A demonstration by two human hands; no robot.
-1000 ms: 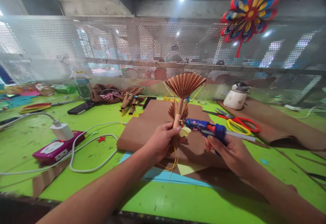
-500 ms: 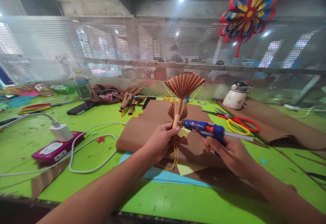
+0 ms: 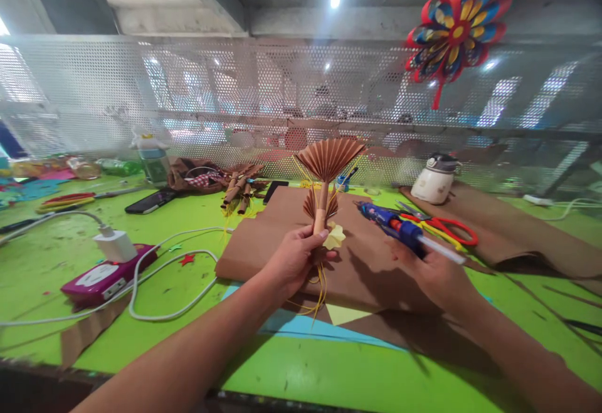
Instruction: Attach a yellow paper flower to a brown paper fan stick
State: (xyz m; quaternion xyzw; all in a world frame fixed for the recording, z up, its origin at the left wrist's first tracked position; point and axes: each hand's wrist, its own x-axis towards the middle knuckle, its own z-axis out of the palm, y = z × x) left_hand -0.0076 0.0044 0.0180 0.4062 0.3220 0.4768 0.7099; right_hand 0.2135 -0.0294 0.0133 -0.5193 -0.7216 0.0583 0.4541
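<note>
My left hand (image 3: 301,256) is closed round the lower stem of a brown paper craft (image 3: 330,161), a rolled tube with a pleated fan at its top and a smaller pleated piece lower down. Thin yellow strings hang from it below my fingers. A pale yellow paper flower (image 3: 335,235) shows just beside my left fingertips. In my right hand (image 3: 430,269) is a blue hot glue gun (image 3: 392,225) with a white glue stick out of its back. Its nozzle points up and left, apart from the paper tube.
Brown paper (image 3: 273,237) lies under my hands on the green table (image 3: 301,375). Scissors (image 3: 451,230) and a white bottle (image 3: 433,180) stand to the right. Leftward are a purple power strip (image 3: 110,275), a white cable, a phone (image 3: 150,200) and several rolled paper tubes (image 3: 239,187).
The glue gun's nozzle has drawn away from the paper tube, to the right and upward. My left hand has shifted the paper craft slightly left.
</note>
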